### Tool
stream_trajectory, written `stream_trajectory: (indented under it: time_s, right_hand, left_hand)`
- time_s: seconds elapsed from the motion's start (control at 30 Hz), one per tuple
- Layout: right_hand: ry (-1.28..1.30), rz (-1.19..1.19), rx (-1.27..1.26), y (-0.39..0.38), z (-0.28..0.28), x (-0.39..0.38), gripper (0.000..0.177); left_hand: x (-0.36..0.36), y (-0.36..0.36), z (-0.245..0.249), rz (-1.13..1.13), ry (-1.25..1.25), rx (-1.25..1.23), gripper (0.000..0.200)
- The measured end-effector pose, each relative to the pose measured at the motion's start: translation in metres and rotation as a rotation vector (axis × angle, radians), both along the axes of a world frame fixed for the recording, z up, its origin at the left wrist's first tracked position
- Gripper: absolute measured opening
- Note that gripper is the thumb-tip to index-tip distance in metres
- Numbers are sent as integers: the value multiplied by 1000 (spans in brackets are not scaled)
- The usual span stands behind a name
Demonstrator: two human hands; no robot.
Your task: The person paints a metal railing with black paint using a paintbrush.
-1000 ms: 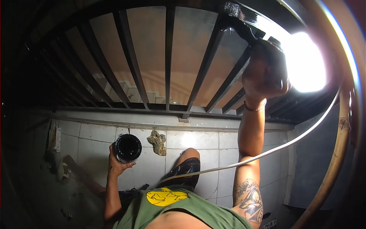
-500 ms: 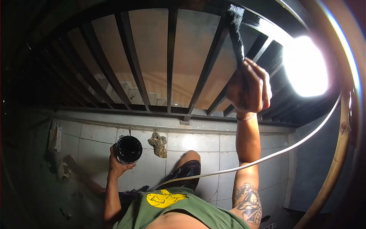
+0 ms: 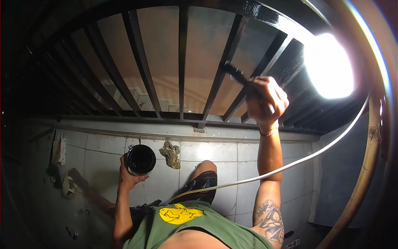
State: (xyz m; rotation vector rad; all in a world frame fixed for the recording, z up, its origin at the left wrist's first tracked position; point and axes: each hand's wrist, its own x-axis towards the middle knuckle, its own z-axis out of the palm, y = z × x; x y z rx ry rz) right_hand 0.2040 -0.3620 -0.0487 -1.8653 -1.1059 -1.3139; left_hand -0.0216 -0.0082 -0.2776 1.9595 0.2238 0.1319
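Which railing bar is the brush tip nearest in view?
The slanted bar just right of the near-vertical bar; the tip of the brush overlaps only this one.

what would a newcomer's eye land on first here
The glaring white light at upper right would likely draw the eye first. Next come the dark railing across the top and, before it, the brush in the right hand. Lower left, the left hand holds a round, dark container.

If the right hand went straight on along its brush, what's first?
Probably the black railing baluster just beyond the paintbrush, brush leading; depth is unclear, so they may already touch.
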Motion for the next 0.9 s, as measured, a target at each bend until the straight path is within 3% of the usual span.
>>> stream_trajectory:
  time_s: [0.17, 0.27, 0.33, 0.53, 0.6, 0.67, 0.8, 0.87, 0.9]
  right_hand:
    - [-231, -149, 102, 11, 7, 4, 16]
    - [-413, -205, 139, 14, -4, 6, 13]
    - [-365, -82, -12, 1, -29, 8, 16]
    - [-70, -93, -247, -6, -130, -12, 28]
    - [147, -63, -254, -9, -151, -20, 29]
    - [322, -81, -423, -19, -178, -30, 27]
    - [602, -135, -130, -24, -214, -79, 16]
    - [628, -323, 60, -36, -239, -111, 13]
    - [805, -401, 254, -44, -252, -134, 13]
  left_hand:
    - [2, -3, 7, -35, -56, 215, 99]
    - [1, -4, 8, 3, 33, 99, 100]
    - [1, -2, 6, 14, 32, 93, 99]
    - [1, 0, 7, 26, -11, -17, 97]
    - [0, 3, 9, 33, -7, 54, 96]
    - [-4, 3, 8, 56, 36, -8, 96]
    - [-8, 9, 5, 60, -75, 36, 95]
    - [-16, 15, 2, 80, -73, 3, 94]
    - [-21, 18, -3, 76, -63, -1, 94]
